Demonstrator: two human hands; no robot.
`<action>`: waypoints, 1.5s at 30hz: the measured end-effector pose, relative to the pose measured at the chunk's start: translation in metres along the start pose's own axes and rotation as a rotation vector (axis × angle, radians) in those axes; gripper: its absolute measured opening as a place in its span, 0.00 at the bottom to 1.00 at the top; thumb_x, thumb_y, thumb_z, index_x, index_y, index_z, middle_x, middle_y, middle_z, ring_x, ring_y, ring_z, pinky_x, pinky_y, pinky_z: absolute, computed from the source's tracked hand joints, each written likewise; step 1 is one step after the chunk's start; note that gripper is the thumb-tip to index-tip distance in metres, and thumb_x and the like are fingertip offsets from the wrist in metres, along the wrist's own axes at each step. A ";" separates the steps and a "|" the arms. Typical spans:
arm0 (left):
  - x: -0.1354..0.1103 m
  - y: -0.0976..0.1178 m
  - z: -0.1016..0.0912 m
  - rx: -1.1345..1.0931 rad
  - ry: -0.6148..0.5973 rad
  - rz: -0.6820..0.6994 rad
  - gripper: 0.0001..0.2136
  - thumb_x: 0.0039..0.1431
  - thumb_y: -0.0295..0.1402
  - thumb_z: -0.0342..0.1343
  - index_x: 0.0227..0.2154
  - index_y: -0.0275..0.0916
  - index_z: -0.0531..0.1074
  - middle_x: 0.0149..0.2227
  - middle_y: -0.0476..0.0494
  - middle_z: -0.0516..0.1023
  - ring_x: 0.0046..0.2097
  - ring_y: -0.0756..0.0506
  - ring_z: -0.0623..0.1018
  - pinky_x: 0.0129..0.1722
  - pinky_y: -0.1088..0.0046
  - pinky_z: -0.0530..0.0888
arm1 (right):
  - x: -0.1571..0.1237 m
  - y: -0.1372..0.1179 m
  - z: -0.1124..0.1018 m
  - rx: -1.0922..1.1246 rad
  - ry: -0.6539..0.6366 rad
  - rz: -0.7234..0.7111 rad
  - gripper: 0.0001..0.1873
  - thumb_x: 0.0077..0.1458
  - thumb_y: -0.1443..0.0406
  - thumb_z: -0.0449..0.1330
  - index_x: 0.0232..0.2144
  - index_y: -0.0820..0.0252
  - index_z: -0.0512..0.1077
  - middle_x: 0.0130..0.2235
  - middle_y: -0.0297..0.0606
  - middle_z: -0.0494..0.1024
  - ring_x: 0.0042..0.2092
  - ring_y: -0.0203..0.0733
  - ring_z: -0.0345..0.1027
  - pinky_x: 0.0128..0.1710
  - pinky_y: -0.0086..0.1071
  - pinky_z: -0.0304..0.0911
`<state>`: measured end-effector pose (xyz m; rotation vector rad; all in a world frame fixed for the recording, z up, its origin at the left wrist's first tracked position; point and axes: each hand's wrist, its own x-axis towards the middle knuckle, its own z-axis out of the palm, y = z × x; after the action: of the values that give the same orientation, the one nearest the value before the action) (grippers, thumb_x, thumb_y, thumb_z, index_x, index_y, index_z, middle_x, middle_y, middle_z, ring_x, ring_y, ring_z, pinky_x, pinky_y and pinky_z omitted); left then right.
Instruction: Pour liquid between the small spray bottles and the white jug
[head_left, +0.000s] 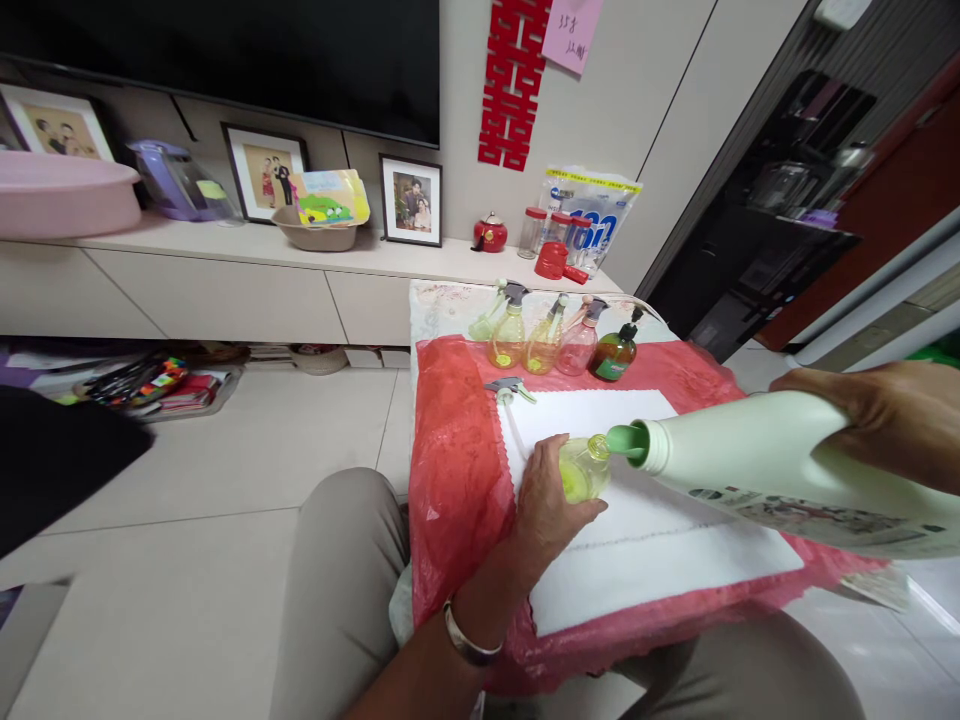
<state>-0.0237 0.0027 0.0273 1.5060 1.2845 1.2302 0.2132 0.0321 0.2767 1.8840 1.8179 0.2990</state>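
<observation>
My left hand (547,500) grips a yellow see-through spray bottle (585,468) whose head is off, its open neck turned to the right. In my right hand (885,410) is a large pale green jug (765,450), held by its handle and tilted to the left. The jug's green spout (627,440) meets the mouth of the yellow bottle. Whether liquid is flowing between them I cannot make out. A grey-and-green spray head (511,388) with its tube lies left of the bottle, on the white mat (637,540).
Several spray bottles (540,345) and a green pump bottle (615,350) stand along the table's far side. Red plastic sheeting (457,470) covers the table. Behind it, a low cabinet (262,280) carries picture frames, a pink basin (67,195) and glass jars (532,232).
</observation>
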 end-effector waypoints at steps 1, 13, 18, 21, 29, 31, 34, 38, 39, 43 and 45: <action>0.000 0.000 0.000 -0.002 -0.001 0.001 0.41 0.40 0.25 0.71 0.58 0.41 0.60 0.57 0.37 0.69 0.61 0.34 0.69 0.63 0.51 0.66 | 0.001 0.000 0.001 0.007 0.003 0.003 0.24 0.44 0.65 0.57 0.45 0.39 0.71 0.35 0.32 0.78 0.39 0.49 0.74 0.32 0.32 0.58; 0.001 -0.002 0.001 0.003 0.005 0.006 0.40 0.39 0.26 0.71 0.57 0.43 0.60 0.56 0.39 0.69 0.61 0.34 0.70 0.62 0.51 0.67 | 0.004 0.005 0.006 0.047 0.050 -0.030 0.25 0.40 0.64 0.56 0.44 0.41 0.72 0.33 0.34 0.77 0.36 0.49 0.73 0.28 0.31 0.56; 0.001 0.000 0.000 0.003 -0.003 0.000 0.41 0.39 0.25 0.71 0.58 0.41 0.59 0.57 0.38 0.69 0.61 0.34 0.69 0.63 0.51 0.67 | 0.002 0.003 0.004 0.018 0.034 -0.017 0.26 0.41 0.64 0.57 0.45 0.39 0.72 0.33 0.33 0.77 0.38 0.50 0.73 0.29 0.31 0.58; 0.001 0.000 0.000 0.001 0.000 0.002 0.41 0.40 0.25 0.71 0.58 0.41 0.60 0.57 0.37 0.69 0.61 0.34 0.70 0.63 0.51 0.67 | 0.001 0.003 0.003 0.045 0.034 -0.025 0.26 0.42 0.64 0.56 0.46 0.39 0.73 0.34 0.33 0.78 0.38 0.49 0.74 0.29 0.31 0.58; 0.001 -0.001 0.001 -0.014 0.003 0.006 0.41 0.38 0.25 0.72 0.57 0.42 0.61 0.56 0.39 0.69 0.60 0.34 0.70 0.62 0.51 0.67 | 0.003 0.002 0.006 0.041 0.044 -0.014 0.27 0.42 0.65 0.57 0.47 0.37 0.72 0.34 0.32 0.78 0.38 0.49 0.74 0.29 0.31 0.58; 0.001 -0.001 0.001 -0.008 0.003 0.006 0.41 0.38 0.25 0.72 0.57 0.42 0.60 0.56 0.38 0.69 0.60 0.34 0.70 0.62 0.50 0.67 | 0.003 0.003 0.006 0.046 0.049 -0.021 0.27 0.41 0.65 0.56 0.46 0.38 0.73 0.34 0.32 0.78 0.37 0.49 0.74 0.29 0.31 0.58; 0.000 -0.002 0.001 0.001 0.002 0.005 0.41 0.39 0.25 0.72 0.57 0.42 0.60 0.56 0.38 0.69 0.61 0.34 0.70 0.62 0.50 0.67 | 0.002 0.002 0.004 0.044 0.040 -0.018 0.26 0.41 0.66 0.56 0.44 0.40 0.73 0.33 0.33 0.77 0.37 0.49 0.74 0.28 0.30 0.57; 0.000 -0.001 0.001 0.007 -0.006 0.010 0.41 0.39 0.25 0.72 0.58 0.41 0.59 0.57 0.37 0.69 0.61 0.34 0.69 0.63 0.51 0.67 | 0.001 -0.001 0.002 0.024 0.026 -0.003 0.27 0.42 0.66 0.56 0.46 0.40 0.72 0.34 0.33 0.78 0.38 0.49 0.74 0.29 0.30 0.58; 0.000 -0.001 0.000 0.006 -0.008 0.009 0.41 0.39 0.25 0.71 0.58 0.41 0.59 0.57 0.37 0.68 0.61 0.34 0.69 0.63 0.51 0.66 | 0.001 -0.001 0.001 0.023 0.027 0.000 0.27 0.42 0.66 0.57 0.47 0.39 0.72 0.34 0.32 0.78 0.38 0.49 0.74 0.29 0.30 0.58; 0.001 0.000 0.000 0.002 -0.012 -0.006 0.41 0.40 0.25 0.71 0.58 0.43 0.59 0.57 0.38 0.68 0.62 0.34 0.69 0.63 0.51 0.66 | 0.000 0.000 0.001 0.019 0.025 -0.006 0.27 0.44 0.65 0.57 0.48 0.39 0.72 0.35 0.33 0.78 0.39 0.49 0.74 0.31 0.32 0.60; 0.001 0.000 0.000 0.003 -0.010 -0.009 0.41 0.40 0.25 0.71 0.58 0.43 0.59 0.57 0.39 0.68 0.61 0.34 0.69 0.63 0.51 0.66 | 0.000 0.002 0.002 0.027 0.029 -0.015 0.27 0.43 0.65 0.57 0.48 0.39 0.72 0.35 0.33 0.78 0.39 0.50 0.74 0.30 0.31 0.59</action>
<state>-0.0236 0.0034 0.0272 1.5052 1.2863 1.2143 0.2163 0.0317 0.2757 1.8929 1.8632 0.2996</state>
